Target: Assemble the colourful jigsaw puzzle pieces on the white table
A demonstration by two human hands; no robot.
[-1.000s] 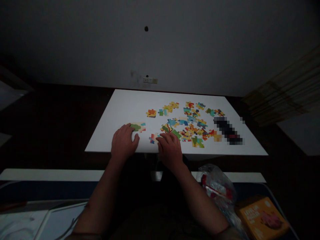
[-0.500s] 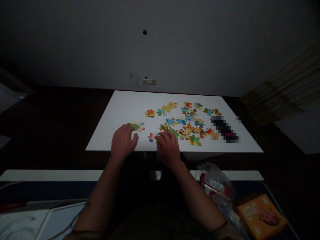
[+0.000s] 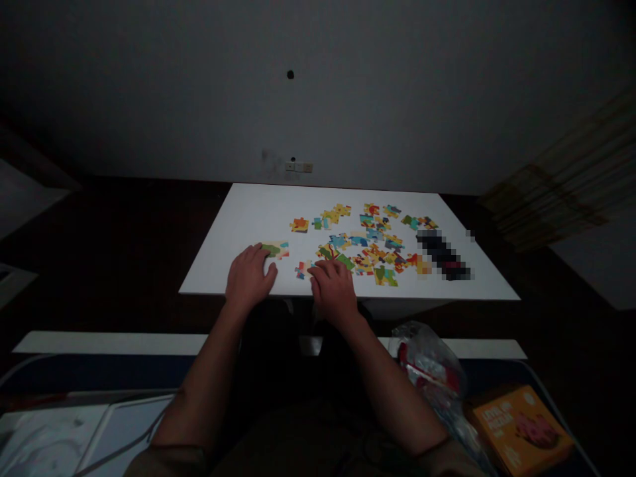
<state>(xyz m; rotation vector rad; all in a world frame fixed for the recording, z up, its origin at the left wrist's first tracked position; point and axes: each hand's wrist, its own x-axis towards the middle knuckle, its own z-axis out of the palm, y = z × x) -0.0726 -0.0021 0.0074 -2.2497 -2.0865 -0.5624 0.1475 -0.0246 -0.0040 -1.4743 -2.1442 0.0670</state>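
On the white table (image 3: 209, 265), my left hand (image 3: 250, 277) lies flat with its thumb apart, its fingertips on the left end of a green and blue strip of joined puzzle pieces (image 3: 277, 249). My right hand (image 3: 335, 286) is curled at the table's near edge, its fingertips closed on a pink and blue puzzle piece (image 3: 301, 270); part of that piece is hidden under the fingers. Beyond the right hand lies a loose spread of several puzzle pieces (image 3: 376, 255). An orange puzzle piece (image 3: 299, 225) and a short yellow row of pieces (image 3: 335, 215) sit farther back.
A dark pixelated object (image 3: 443, 255) rests at the table's right. Nearer me, right of my legs, are a clear plastic bag (image 3: 432, 364) and an orange puzzle box (image 3: 521, 427). A white wall (image 3: 397, 99) with sockets (image 3: 299, 167) stands behind the table.
The view has shifted slightly. Both hands stay at nearly the same spots on the table, and the puzzle pieces show no clear movement.
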